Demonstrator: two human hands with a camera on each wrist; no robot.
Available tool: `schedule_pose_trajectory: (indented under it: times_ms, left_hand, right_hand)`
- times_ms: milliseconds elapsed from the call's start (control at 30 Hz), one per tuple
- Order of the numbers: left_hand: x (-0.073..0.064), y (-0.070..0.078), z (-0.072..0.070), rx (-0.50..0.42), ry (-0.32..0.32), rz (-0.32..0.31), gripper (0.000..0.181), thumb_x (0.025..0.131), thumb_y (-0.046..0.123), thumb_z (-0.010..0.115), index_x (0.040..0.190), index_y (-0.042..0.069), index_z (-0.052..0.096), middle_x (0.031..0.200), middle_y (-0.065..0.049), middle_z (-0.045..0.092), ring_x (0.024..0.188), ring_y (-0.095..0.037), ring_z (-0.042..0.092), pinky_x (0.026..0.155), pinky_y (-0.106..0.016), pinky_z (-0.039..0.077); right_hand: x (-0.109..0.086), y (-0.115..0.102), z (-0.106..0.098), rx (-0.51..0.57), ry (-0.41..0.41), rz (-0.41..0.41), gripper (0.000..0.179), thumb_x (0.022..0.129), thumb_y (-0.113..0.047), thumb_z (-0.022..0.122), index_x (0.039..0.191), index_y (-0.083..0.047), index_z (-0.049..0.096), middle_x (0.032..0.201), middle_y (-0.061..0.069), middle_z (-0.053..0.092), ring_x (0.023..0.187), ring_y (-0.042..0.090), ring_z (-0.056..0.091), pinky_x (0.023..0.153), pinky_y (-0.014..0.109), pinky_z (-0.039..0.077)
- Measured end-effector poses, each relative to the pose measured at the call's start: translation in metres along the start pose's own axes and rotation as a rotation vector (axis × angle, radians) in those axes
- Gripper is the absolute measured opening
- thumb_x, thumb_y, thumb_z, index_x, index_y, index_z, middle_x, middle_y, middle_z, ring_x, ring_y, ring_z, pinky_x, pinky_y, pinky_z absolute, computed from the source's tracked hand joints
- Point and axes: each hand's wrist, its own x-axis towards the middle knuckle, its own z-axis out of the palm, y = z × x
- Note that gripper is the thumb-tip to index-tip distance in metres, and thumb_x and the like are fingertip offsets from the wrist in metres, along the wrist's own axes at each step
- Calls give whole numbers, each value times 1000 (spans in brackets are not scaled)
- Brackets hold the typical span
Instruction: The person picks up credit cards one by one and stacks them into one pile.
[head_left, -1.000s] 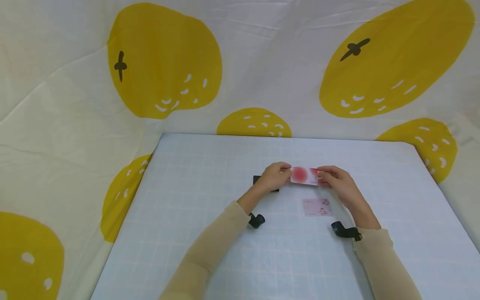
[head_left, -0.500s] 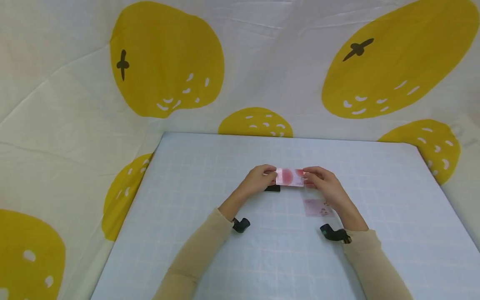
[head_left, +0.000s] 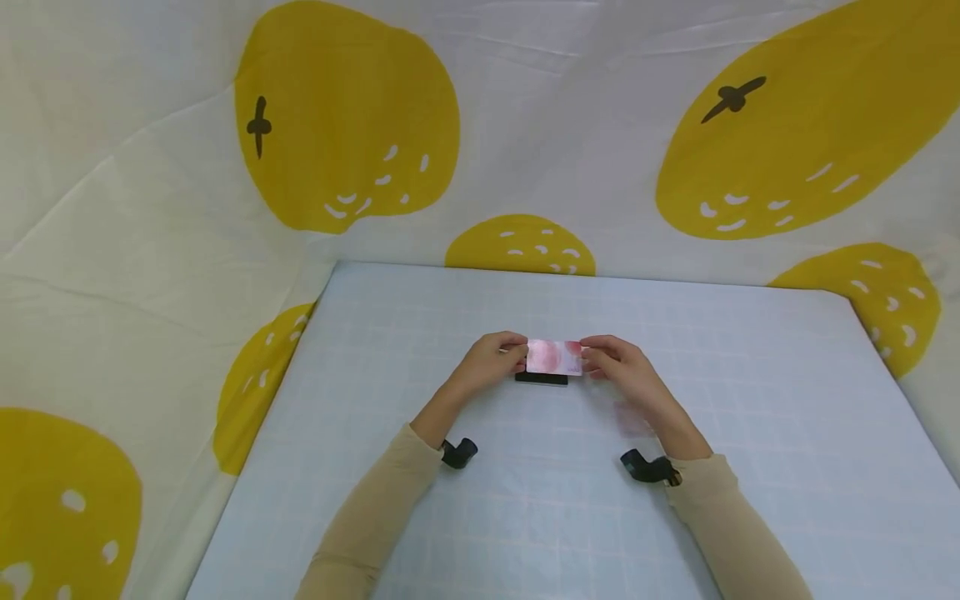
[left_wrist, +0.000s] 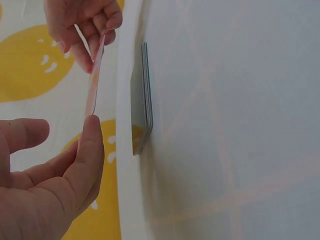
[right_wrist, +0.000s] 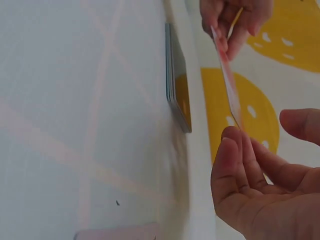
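A thin pink-and-white card (head_left: 553, 357) is stretched between the two hands, above the table. My left hand (head_left: 486, 358) pinches its left end, and my right hand (head_left: 622, 367) holds the right end. Directly below the card lies a glossy dark rectangular slab (head_left: 542, 379) with a layered edge; the wrist views show a gap between the two. A second, pale pink card (head_left: 632, 419) rests on the table by my right hand, which hides part of it. Only an edge of this pale pink card (right_wrist: 120, 233) shows in the right wrist view.
A pale table cover (head_left: 420, 333) with faint grid lines lies under everything. Behind and to the left hangs a white cloth (head_left: 555, 125) printed with yellow fruit. Black wrist cameras (head_left: 459, 453) sit at both sleeve cuffs.
Both hands have moved left together with the card, from right of the dark slab to over it. The pale pink card has become partly covered by my right hand.
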Motion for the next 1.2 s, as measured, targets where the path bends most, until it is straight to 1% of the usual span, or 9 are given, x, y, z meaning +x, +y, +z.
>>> schedule_pose_trajectory:
  times_ms: [233,400,467,533,633,700,833,1033,1200]
  left_hand:
    - [-2,-4,-6,38,7,-7,34,102,25,58,126,3,65,103,-1,69,89,-15,67,81,-29,54]
    - [-1,-8,-9,105,11,-5,35,102,28,57,127,6,66,100,-1,68,90,-16,63,84,-33,52]
    - [0,-10,-9,137,17,3,35,102,30,57,127,6,67,103,-1,69,95,-17,61,87,-35,51]
    - [0,-12,-10,163,19,10,36,102,30,56,127,7,67,110,-1,69,102,-17,61,93,-37,50]
    - [0,-14,-10,190,11,11,37,102,30,55,127,7,68,122,-3,67,114,-19,59,100,-39,46]
    - [0,-14,-9,201,1,6,37,102,30,55,128,6,67,126,-4,66,119,-20,57,103,-40,44]
    - [-2,-15,-9,210,-6,-4,38,102,31,54,129,6,67,127,-5,65,121,-22,56,104,-41,43]
    - [-2,-17,-8,226,-6,-12,39,102,32,55,129,6,67,126,-5,65,119,-21,57,103,-41,44]
    - [-1,-17,-7,229,-16,-12,40,103,32,54,130,6,66,128,-5,64,120,-21,56,103,-41,44]
  right_hand:
    - [2,-4,8,19,2,4,41,102,-28,59,133,0,59,123,19,63,105,32,61,86,34,53]
    - [4,-5,11,-4,-10,25,42,103,-28,57,135,0,57,124,19,62,104,32,59,89,38,52]
    - [4,-4,12,-20,-15,33,42,103,-28,57,135,-1,58,124,18,62,103,32,59,89,39,52]
    - [5,-3,12,-33,-19,33,41,103,-28,57,135,-2,58,123,19,63,102,32,59,88,38,52]
    - [6,0,13,-50,-28,45,41,104,-28,56,135,-3,58,122,18,63,102,32,59,88,38,51]
    - [7,1,13,-50,-38,62,41,104,-29,55,136,-3,58,123,18,63,103,31,59,89,37,50]
    - [7,3,15,-51,-53,101,43,104,-33,56,137,-6,57,124,15,62,105,30,58,92,37,48]
    - [8,5,16,-61,-75,86,44,104,-33,55,136,-4,57,125,16,62,106,30,59,93,38,48]
    - [7,5,16,-69,-79,97,45,103,-35,56,137,-4,56,126,15,61,107,29,57,93,38,48]
